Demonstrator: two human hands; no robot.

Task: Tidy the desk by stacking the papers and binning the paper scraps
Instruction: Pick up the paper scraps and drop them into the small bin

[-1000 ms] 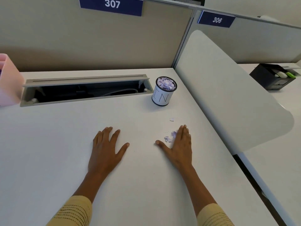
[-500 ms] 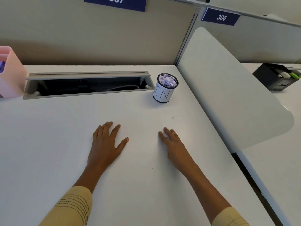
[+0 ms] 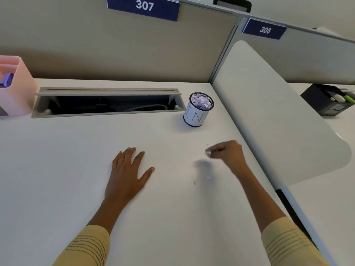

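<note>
The right hand (image 3: 229, 155) is raised just above the desk (image 3: 57, 169) at about 3 o'clock from the middle of the view, fingers curled into a loose fist and pinching a small pale paper scrap (image 3: 207, 153) at the fingertips; the hand is blurred, so how much paper it holds cannot be told. Its shadow falls on the desk at 7 o'clock from it. The left hand (image 3: 127, 173) lies flat on the desk near the centre, palm down, fingers straight and spread, thumb pointing toward 3 o'clock, holding nothing. Two more scraps lie loose on the desk between the hands, nearer the right one: a small white scrap (image 3: 209, 177) at 7 o'clock from the right hand, and a tinier speck (image 3: 194, 182) just beside it at 8 o'clock. The bin (image 3: 196, 114), a small white cylinder with a dark rim and letters drawn on its side, stands upright at 12 o'clock from the loose scraps, well apart from them, heaped to the rim with pale purple and white torn paper. Just beside the bin at 9 o'clock is an open cable slot (image 3: 107, 104) set into the desk. A pink holder (image 3: 17, 89) stands at the far left edge. No stack of papers is in view.
</note>
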